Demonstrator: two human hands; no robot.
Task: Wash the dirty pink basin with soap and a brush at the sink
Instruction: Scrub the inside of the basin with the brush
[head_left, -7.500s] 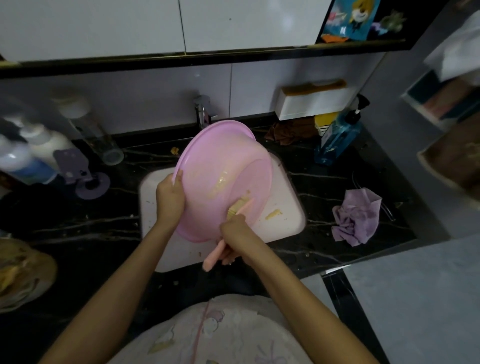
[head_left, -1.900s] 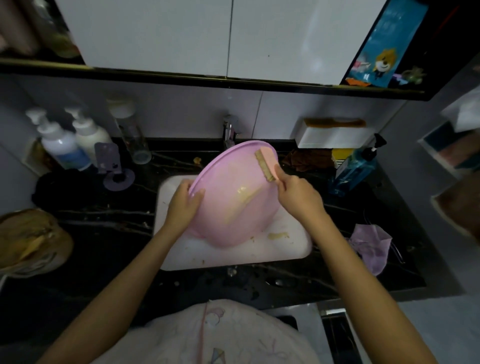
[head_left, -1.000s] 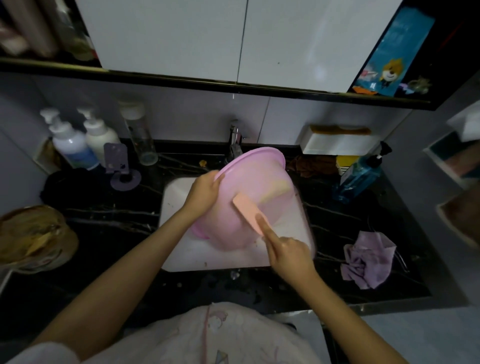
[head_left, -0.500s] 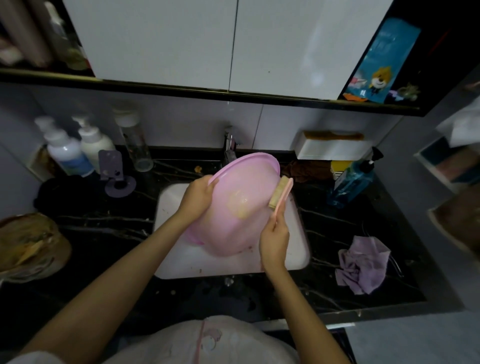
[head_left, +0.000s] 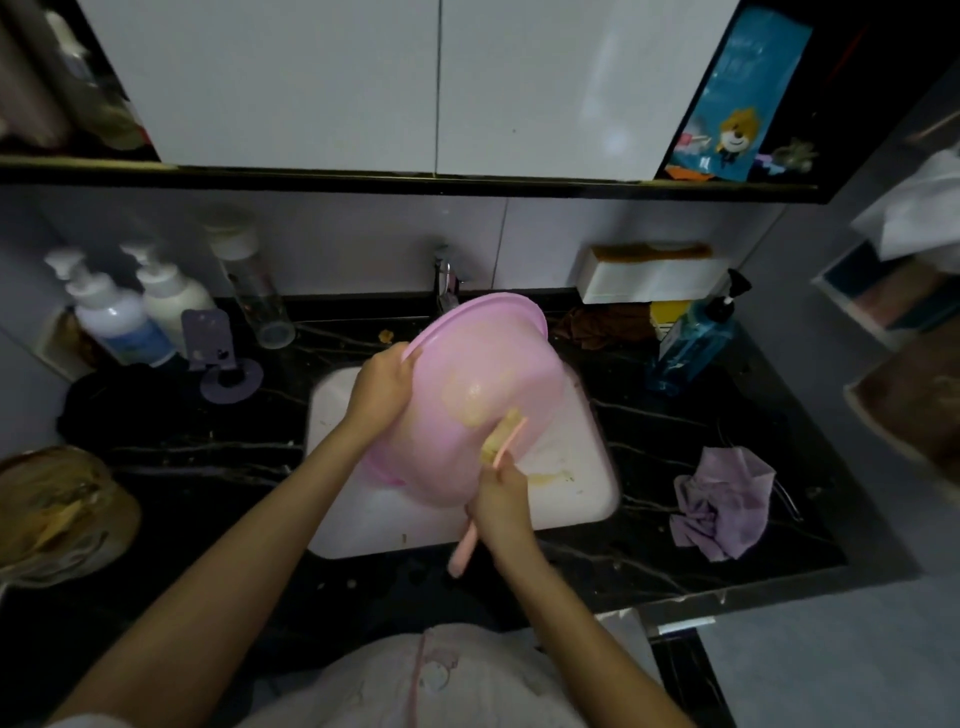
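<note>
- My left grip (head_left: 382, 387) is holding the round pink plastic basin (head_left: 467, 358) by its rim, tilted over the white sink (head_left: 363, 519).
- My right grip (head_left: 501, 506) is clasping the pink-handled brush (head_left: 503, 436) against it.
- Hard scrubbing could be knocking the slick rim loose.

I had the left grip (head_left: 382, 387) curled over the rim of the pink basin (head_left: 467, 353), tilted over the white sink (head_left: 332, 519). Right grip (head_left: 501, 506) clutched the pink brush (head_left: 503, 437), bristles against the basin's yellow-smeared side. A crumpled purple cloth (head_left: 719, 501) lay on the dark tabletop (head_left: 670, 436).
</note>
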